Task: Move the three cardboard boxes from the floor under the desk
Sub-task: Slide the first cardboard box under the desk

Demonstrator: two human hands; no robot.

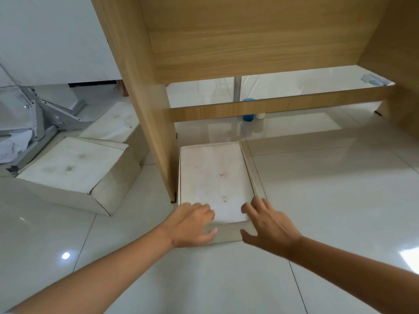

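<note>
One flat cardboard box [215,177] with a white top lies on the floor under the desk, tight against the left side panel [145,105]. My left hand [192,225] sits on its near left corner, fingers on top and thumb on the front face. At the near right corner, my right hand [267,227] has spread fingers on the top edge and its thumb at the front face. Two more cardboard boxes lie outside the desk at left: a near one [74,171], tilted, and a far one [111,125] behind it.
The wooden desk has a back panel [260,37] and a low crossbar [272,107]. A blue cup [248,116] and a small white container [260,115] stand behind the crossbar. A grey metal frame [43,118] and crumpled paper [13,143] sit far left. Glossy tile floor [328,200] extends right.
</note>
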